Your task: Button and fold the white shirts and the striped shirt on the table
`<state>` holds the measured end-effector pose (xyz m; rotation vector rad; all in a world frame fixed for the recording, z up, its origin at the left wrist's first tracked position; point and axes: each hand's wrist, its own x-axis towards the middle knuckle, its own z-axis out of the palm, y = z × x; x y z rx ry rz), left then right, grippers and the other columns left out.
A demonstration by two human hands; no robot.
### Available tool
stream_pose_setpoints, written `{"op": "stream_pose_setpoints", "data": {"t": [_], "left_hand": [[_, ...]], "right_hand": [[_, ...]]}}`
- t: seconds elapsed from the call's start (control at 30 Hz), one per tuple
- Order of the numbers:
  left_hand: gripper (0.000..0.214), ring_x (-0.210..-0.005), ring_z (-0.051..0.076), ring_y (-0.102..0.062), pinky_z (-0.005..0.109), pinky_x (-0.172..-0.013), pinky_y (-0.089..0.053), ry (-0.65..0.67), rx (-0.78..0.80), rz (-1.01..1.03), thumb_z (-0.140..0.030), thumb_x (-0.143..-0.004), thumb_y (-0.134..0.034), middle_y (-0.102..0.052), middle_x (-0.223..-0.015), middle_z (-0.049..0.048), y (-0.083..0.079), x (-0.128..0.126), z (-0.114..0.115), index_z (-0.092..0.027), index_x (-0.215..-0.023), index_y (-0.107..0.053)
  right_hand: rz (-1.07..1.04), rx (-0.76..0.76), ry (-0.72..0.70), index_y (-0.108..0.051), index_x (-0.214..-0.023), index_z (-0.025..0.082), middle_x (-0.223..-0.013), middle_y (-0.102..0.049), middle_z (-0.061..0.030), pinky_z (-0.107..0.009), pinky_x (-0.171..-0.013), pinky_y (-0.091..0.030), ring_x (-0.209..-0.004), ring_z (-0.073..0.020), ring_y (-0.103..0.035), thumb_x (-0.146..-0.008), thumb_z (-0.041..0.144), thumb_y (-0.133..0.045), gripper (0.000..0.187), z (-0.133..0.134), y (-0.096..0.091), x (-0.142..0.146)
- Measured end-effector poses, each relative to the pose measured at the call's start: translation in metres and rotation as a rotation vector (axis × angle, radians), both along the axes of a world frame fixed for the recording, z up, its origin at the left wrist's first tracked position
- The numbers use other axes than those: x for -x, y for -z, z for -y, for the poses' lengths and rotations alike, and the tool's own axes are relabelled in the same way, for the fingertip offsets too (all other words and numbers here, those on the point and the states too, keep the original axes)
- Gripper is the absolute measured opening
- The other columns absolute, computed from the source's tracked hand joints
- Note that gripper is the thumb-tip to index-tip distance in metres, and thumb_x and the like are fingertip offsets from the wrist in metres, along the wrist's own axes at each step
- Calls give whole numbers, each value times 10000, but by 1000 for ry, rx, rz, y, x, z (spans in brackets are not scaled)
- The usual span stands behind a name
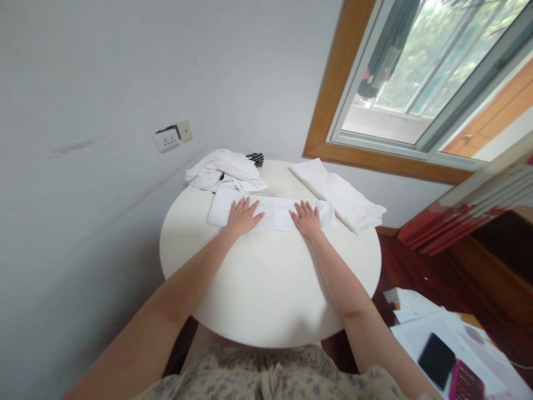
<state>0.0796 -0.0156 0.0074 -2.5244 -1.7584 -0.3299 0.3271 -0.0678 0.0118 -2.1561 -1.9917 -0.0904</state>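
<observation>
A white cloth (pixel 275 215), folded into a long flat strip, lies across the round white table (pixel 266 289). Flat on its left part rests my left hand (pixel 244 215), fingers spread. My right hand (pixel 306 218) presses on the right part of the same strip, its fingers also apart. Neither hand grips anything. Behind my left hand is a crumpled heap of white cloth (pixel 225 169). Another folded white cloth (pixel 339 194) lies slanted to the right of the strip and hangs slightly over the table's edge.
A black-and-white striped item (pixel 255 159) pokes out behind the heap. The wall with a socket (pixel 167 140) borders the table on the left. At lower right, papers (pixel 437 328), a black phone (pixel 436 360) and a magenta object (pixel 466 380) lie on another surface.
</observation>
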Motion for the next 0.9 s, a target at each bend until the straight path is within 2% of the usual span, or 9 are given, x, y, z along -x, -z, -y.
{"op": "stream_pose_setpoints", "data": {"t": [0.23, 0.37, 0.47, 0.53, 0.63, 0.73, 0.8, 0.9], "left_hand": [[688, -1443, 308, -201, 524, -1154, -128, -57, -29, 27, -623, -912, -293, -293, -1537, 152, 0, 11, 3, -208, -1448, -407], [673, -1438, 321, -205, 587, -1136, -114, -93, -28, 43, -623, -906, -308, -298, -1536, 143, 1, 22, 3, -219, -1428, -438], [600, -1438, 338, -191, 641, -1116, -69, -121, -109, 61, -551, -916, -352, -304, -1533, 152, -4, 23, 8, -212, -1394, -480], [534, -1447, 327, -161, 638, -1123, -19, -79, -217, 81, -469, -931, -362, -310, -1533, 140, -11, 17, 13, -212, -1381, -494], [490, -1454, 291, -147, 597, -1149, -8, 104, -297, 106, -426, -950, -340, -323, -1536, 74, -18, -2, 21, -267, -1392, -479], [497, -1438, 318, -191, 618, -1137, -80, 215, -202, 119, -499, -938, -353, -325, -1538, 29, -12, -22, 26, -343, -1398, -464], [516, -1426, 341, -214, 643, -1118, -107, 220, -124, 122, -531, -927, -363, -326, -1537, 31, -4, -29, 27, -368, -1410, -441], [528, -1427, 337, -218, 652, -1111, -106, 221, -71, 118, -530, -930, -354, -330, -1534, 38, 6, -32, 27, -377, -1433, -401]], "right_hand": [[-48, -18, 84, -365, -1470, 236, -1552, -261, -81, -539, -1147, -129, -1442, -250, -198, -980, 570, -227, 609, 2, 3, -11], [-57, -61, 193, -408, -1449, 233, -1542, -289, -91, -576, -1130, -124, -1432, -290, -213, -998, 440, -261, 518, 6, 7, -14], [-19, -157, 285, -449, -1424, 182, -1523, -315, -142, -594, -1125, -86, -1433, -320, -188, -984, 333, -305, 488, 9, 3, -13], [23, -257, 239, -448, -1422, 169, -1528, -303, -150, -587, -1131, -53, -1445, -310, -141, -982, 321, -308, 486, 12, -3, -6], [33, -311, 65, -412, -1443, 228, -1561, -242, -95, -589, -1132, -65, -1458, -282, -83, -997, 403, -279, 498, 14, -13, 15], [-19, -215, -52, -370, -1460, 293, -1577, -200, -53, -622, -1104, -151, -1455, -295, -96, -988, 512, -260, 533, 15, -13, 40], [-44, -113, -81, -350, -1467, 320, -1572, -218, -46, -641, -1087, -176, -1448, -308, -133, -985, 528, -253, 534, 16, -9, 51], [-37, -25, -86, -339, -1473, 327, -1561, -251, -51, -641, -1095, -152, -1445, -310, -153, -989, 509, -249, 525, 16, -3, 56]]}}
